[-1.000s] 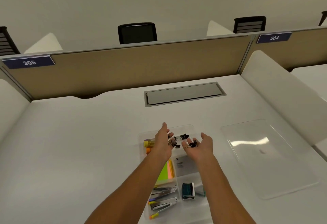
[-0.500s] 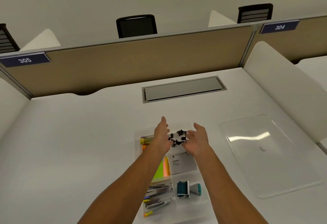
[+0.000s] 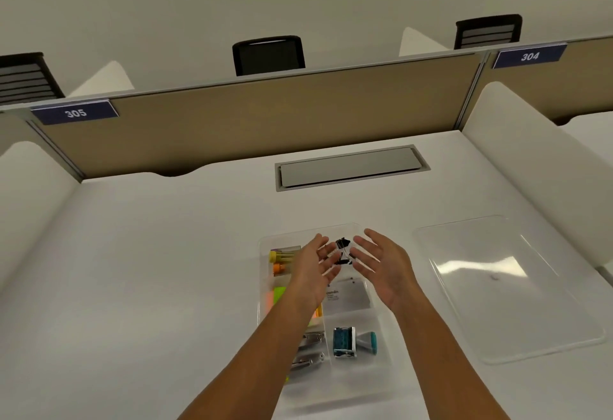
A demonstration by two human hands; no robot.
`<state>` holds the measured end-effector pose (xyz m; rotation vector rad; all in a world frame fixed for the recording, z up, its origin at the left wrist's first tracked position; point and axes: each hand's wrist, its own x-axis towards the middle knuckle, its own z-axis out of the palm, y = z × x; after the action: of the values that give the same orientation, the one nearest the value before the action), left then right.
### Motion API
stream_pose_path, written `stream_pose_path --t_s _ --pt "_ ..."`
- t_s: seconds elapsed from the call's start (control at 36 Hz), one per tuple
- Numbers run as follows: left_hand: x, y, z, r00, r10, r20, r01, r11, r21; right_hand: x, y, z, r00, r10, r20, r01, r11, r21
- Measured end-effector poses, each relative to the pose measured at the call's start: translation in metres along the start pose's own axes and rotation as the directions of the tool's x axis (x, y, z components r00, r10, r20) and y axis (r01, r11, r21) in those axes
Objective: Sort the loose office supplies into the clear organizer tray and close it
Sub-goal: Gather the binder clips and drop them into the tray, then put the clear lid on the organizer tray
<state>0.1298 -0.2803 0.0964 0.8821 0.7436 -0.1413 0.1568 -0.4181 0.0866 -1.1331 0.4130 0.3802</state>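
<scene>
Head view: two bare hands hang over the far end of the tray (image 3: 265, 287) on a white tabletop (image 3: 149, 270); the left hand (image 3: 316, 273) and the right hand (image 3: 381, 263) face each other palm to palm, fingers straight and spread, a narrow gap between them, neither gripping anything; in that gap lies a small black heap of clips (image 3: 343, 252), down in the tray's far compartment and just off both sets of fingertips, about equally near each hand. The tray's long axis runs away from the person, and its other compartments look filled: markers (image 3: 282, 262) at far left, sticky notes (image 3: 277, 298) behind them, a card box (image 3: 351, 297) in the middle, staplers (image 3: 306, 350) and a stamp (image 3: 353, 341) nearest the body; no loose supplies show on the tabletop, so the sorting appears done. The lid (image 3: 504, 290) lies flat on the tabletop to the right of the tray, well apart from it, its long axis roughly parallel to the tray's; it sits on the right hand's side and clearly nearer that hand than the left; closing would likely mean a reach rightward and a carry back to the left over the tray, with little turning needed.
</scene>
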Motion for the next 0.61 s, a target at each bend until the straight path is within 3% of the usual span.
stream_pose_path --t_s 0.11,0.61 --pt "-0.015 -0.013 -0.008 1.000 -0.004 -0.002 0.004 0.999 0.043 -0.021 0.010 -0.018 0.998 -0.056 -0.003 0.055 0.996 -0.067" --pt "-0.050 -0.068 -0.064 0.992 -0.045 0.118 0.031 0.993 0.117 -0.129 0.075 -0.119 0.902 -0.148 -0.405 0.088 0.983 -0.164"
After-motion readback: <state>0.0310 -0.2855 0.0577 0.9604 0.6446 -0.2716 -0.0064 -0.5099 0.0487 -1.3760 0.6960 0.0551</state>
